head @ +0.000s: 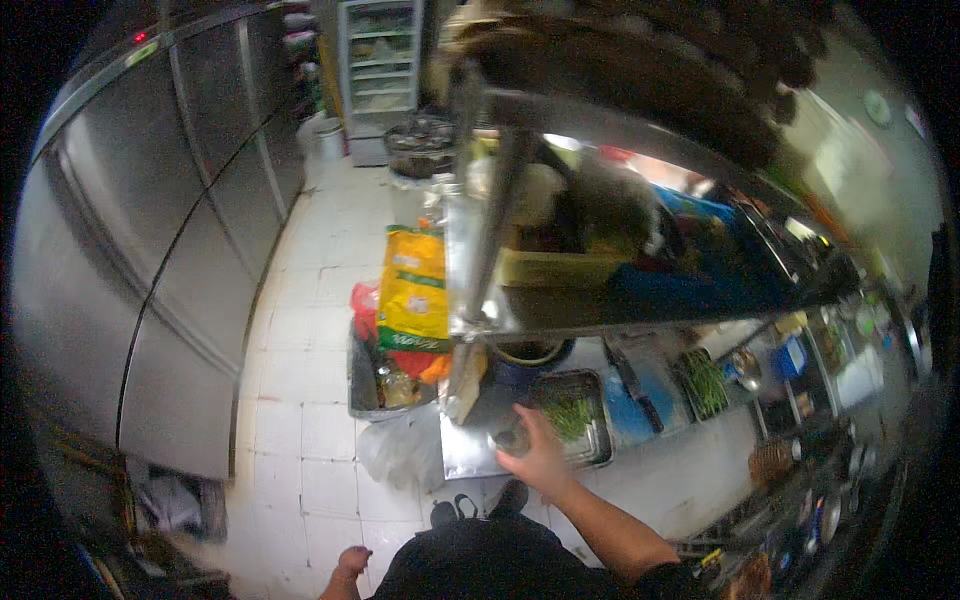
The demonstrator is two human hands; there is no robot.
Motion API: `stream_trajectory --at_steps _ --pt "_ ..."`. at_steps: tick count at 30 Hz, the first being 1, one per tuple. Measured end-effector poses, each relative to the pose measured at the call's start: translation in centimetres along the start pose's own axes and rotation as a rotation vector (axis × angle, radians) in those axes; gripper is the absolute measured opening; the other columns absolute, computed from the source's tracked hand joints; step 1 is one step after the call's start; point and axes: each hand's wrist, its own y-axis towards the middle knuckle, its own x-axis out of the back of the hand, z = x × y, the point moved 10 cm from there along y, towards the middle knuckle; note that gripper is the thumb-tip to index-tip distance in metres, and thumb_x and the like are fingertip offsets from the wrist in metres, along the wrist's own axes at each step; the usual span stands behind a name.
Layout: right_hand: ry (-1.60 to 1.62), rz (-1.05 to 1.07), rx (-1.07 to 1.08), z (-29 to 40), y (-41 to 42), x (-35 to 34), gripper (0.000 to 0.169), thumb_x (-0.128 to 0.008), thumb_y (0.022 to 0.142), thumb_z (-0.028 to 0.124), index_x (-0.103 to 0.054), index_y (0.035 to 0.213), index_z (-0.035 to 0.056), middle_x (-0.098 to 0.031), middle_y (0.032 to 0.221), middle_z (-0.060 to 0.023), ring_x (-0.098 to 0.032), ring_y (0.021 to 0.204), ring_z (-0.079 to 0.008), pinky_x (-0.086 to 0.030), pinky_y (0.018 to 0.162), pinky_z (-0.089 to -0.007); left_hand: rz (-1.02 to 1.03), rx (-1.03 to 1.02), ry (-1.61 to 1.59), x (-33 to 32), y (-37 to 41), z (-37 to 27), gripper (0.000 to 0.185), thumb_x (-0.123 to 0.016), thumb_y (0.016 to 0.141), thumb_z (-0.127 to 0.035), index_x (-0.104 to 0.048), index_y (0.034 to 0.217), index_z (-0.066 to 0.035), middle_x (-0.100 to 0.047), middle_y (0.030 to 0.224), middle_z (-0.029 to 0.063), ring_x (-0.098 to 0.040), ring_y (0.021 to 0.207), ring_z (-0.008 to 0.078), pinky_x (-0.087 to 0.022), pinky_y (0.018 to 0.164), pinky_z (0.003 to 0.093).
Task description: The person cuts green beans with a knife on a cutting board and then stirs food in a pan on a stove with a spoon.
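Note:
My right hand [546, 459] curls around a small round container [511, 441], perhaps a glass or clear jar; blur hides its details. It is over the near corner of the steel counter [463, 448]. Just right of the hand, chopped green vegetables [568, 414] lie in a metal tray [604, 442]. My left hand [354, 559] hangs low over the tiled floor with its fingers curled in, and nothing shows in it. Beyond the tray, a dark-handled knife [636, 390] rests across a blue cutting board [626, 411].
Steel cabinet doors [187, 300] line the left side. A grey bin [367, 411], a yellow-green bag [412, 289] and a white plastic bag [405, 454] flank the counter's left end. A steel shelf [570, 304] overhangs the counter. More greens [703, 384] sit farther right.

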Motion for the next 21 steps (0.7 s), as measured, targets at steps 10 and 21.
stream_trajectory --at_steps 10,21 --pt "-0.014 -0.068 -0.020 -0.8 3.3 -2.4 0.095 -0.082 0.084 0.040 -0.030 0.158 0.0102 -0.037 0.154 -0.0290 -0.044 0.139 -0.0465 -0.040 0.115 -0.0498 0.023 0.048 0.390 0.8 -1.5 -8.8 0.041 -0.059 0.096 -0.033 -0.068 0.125 -0.007 -0.067 0.129 0.0169 -0.061 0.122 0.0370 -0.047 0.105 0.0432" --pt "-0.038 -0.213 -0.436 -14.1 -17.8 10.1 0.076 -0.070 0.096 0.034 -0.033 0.155 0.0048 -0.047 0.150 -0.0232 -0.052 0.134 -0.0380 -0.044 0.111 -0.0463 0.306 -0.189 0.815 -9.9 -9.9 -31.1 0.045 -0.059 0.097 -0.031 -0.060 0.137 -0.008 -0.062 0.135 0.0221 -0.058 0.124 0.0386 -0.044 0.104 0.0451"
